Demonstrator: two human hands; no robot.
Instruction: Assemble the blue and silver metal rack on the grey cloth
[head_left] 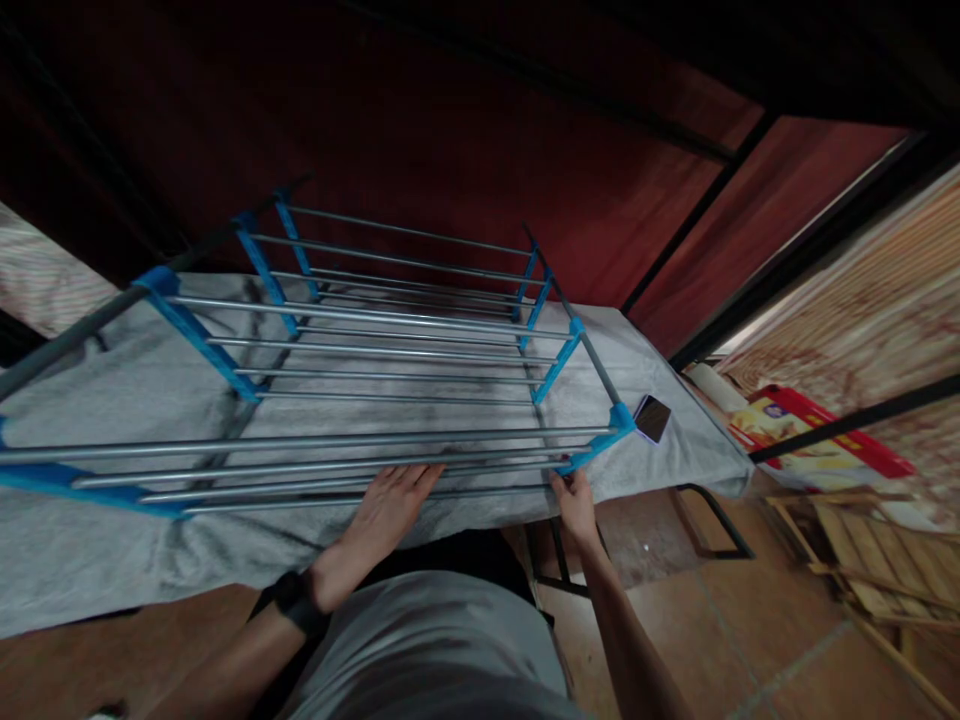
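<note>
A rack (420, 437) of thin grey metal rods and blue plastic brackets lies on its side, its several tiers joined by dark poles. My left hand (391, 500), with a black band on the wrist, is laid across the lower rods of the nearest tier, fingers curled over them and their tips partly hidden. At that tier's right end, my right hand (576, 508) pinches the lower end of the blue bracket (600, 447), where the rods meet it. The bracket's tip is partly covered by my fingers.
A grey cloth (97, 400) covers the table beneath the rack. A phone (652, 419) lies right of the rack. Dark red fabric (450, 120) hangs behind. On the floor to the right are a red and yellow package (817, 430) and a wooden slatted piece (877, 555).
</note>
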